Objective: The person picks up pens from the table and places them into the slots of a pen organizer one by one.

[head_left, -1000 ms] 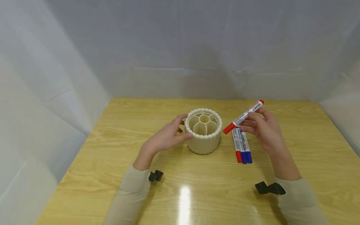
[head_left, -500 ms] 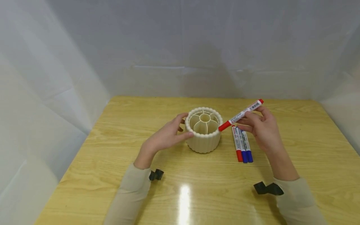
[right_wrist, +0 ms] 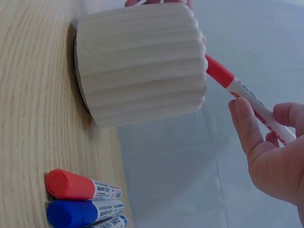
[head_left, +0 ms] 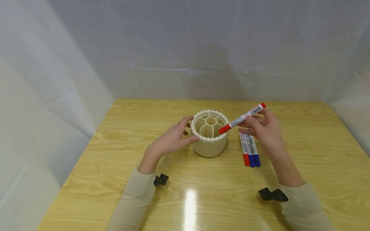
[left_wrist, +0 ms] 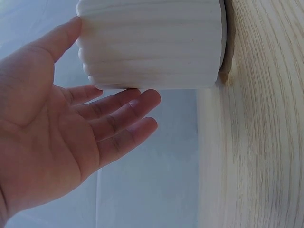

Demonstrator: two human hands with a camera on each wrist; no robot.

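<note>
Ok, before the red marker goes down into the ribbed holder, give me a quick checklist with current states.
1. Right hand pinches the red marker: ok.
2. Capped end over the holder rim, on its right side: ok.
3. Marker upright for insertion: not ok, it lies at a shallow slant.
4. Left hand steadies the holder, thumb and fingers against its wall: ok.
5. Compartments free: ok for those in the head view.
6. Three markers on the table clear of the holder: ok.
</note>
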